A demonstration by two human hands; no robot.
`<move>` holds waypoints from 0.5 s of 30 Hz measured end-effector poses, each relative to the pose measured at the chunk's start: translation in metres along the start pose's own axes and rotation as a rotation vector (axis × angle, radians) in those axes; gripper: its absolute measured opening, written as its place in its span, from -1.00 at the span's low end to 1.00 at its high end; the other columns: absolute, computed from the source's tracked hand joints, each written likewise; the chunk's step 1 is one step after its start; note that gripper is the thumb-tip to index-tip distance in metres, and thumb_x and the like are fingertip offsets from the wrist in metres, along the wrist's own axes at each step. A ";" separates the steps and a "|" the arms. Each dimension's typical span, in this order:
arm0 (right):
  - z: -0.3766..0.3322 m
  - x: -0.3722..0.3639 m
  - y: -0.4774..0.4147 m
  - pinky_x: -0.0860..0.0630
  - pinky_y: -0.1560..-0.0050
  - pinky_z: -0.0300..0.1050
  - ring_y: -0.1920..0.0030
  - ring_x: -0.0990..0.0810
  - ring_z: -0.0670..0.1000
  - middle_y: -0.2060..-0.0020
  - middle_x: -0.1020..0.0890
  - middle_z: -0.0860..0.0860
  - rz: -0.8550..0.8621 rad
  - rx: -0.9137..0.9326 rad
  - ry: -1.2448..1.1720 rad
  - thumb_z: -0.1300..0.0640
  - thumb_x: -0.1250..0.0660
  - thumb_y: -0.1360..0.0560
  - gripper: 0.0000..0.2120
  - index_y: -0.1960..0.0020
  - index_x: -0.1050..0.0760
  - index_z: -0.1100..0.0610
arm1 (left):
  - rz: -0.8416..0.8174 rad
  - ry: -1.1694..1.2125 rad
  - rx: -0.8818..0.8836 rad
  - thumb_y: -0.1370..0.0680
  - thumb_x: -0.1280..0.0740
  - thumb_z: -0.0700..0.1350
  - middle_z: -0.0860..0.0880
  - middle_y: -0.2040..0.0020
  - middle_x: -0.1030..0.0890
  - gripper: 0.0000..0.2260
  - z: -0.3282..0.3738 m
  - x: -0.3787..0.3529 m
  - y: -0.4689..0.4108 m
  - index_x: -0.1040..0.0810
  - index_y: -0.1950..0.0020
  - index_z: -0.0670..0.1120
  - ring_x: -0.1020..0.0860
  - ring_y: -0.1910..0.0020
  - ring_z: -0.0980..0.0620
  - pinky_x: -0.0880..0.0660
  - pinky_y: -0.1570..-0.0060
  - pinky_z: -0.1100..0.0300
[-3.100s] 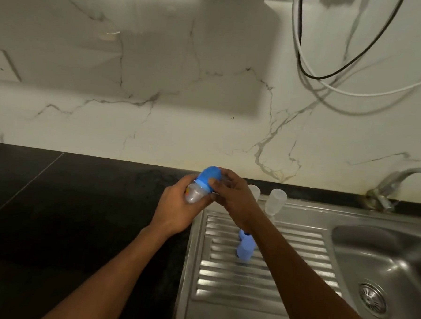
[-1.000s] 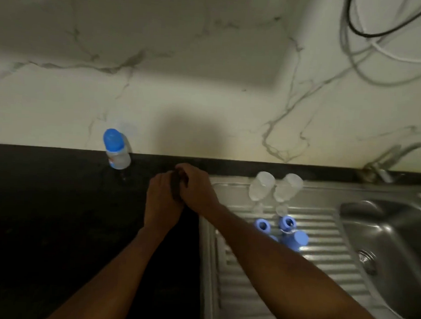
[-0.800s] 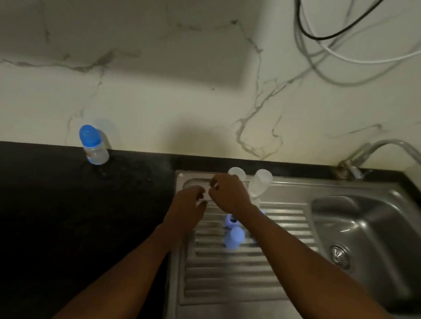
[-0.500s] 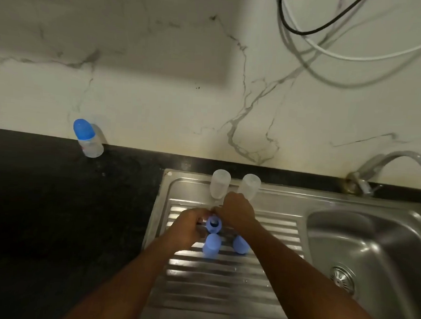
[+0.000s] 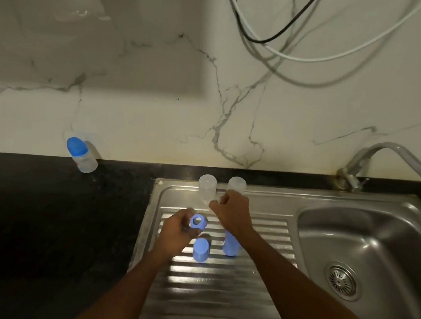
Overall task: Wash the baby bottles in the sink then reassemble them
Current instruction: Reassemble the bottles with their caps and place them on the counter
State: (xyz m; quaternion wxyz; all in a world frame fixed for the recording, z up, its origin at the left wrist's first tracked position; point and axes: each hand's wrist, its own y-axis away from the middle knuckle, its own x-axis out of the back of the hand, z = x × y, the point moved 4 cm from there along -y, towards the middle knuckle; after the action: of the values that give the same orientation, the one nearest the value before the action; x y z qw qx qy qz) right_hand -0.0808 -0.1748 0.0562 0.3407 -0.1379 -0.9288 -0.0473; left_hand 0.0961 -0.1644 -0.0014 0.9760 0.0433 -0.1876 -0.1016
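1 finished bottle (image 5: 82, 158) parked by wall, out of the way. Left hand (image 5: 176, 233) pinches blue ring (image 5: 197, 222), hole up for the teat, prob. Right hand (image 5: 231, 213) curled near 2 upturned bottles (image 5: 207, 187); grip unclear. Caps (image 5: 201, 249) wait on drainboard (image 5: 213, 281).

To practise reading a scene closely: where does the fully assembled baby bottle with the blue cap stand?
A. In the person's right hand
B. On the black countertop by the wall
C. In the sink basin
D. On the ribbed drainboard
B: the capped bottle stands on the black countertop, against the marble wall.
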 end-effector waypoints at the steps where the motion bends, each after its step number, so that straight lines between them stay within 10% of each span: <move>1: -0.001 0.006 0.005 -0.38 0.37 -0.32 0.42 -0.43 -0.11 0.44 -0.47 0.01 -0.002 -0.056 -0.096 0.17 -0.43 -0.39 -0.76 0.33 -0.39 0.16 | 0.036 0.108 0.053 -0.42 -0.56 -0.18 0.03 0.10 -0.72 -0.77 0.003 0.007 0.005 -0.63 -0.03 -0.03 -0.68 0.08 -0.01 -0.64 0.05 0.12; 8: -0.047 0.000 0.052 -0.59 0.16 -0.24 0.30 -0.63 -0.09 0.27 -0.69 0.10 -0.274 0.036 -0.279 0.17 -0.43 -0.48 -0.92 0.10 -0.66 0.19 | -0.127 0.827 0.186 -0.44 -0.41 -0.24 -0.31 -0.14 -0.65 -0.59 0.042 0.043 0.036 -0.54 -0.29 -0.25 -0.62 -0.18 -0.28 -0.55 -0.24 -0.09; 15: -0.103 -0.014 0.088 -0.41 0.28 -0.37 0.33 -0.46 -0.11 0.33 -0.54 0.03 -0.255 0.084 -0.045 0.10 -0.28 -0.60 -0.78 0.12 -0.58 0.21 | -0.236 0.877 0.118 -0.55 -0.32 -0.24 -0.30 -0.22 -0.62 -0.66 0.053 0.079 0.059 -0.54 -0.32 -0.28 -0.59 -0.25 -0.24 -0.52 -0.26 -0.02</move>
State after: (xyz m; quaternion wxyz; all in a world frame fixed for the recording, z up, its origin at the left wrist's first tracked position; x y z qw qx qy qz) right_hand 0.0183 -0.1128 0.1257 0.3164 -0.0055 -0.9474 -0.0482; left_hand 0.1585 -0.1261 0.0833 0.9409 0.1587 0.2439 -0.1733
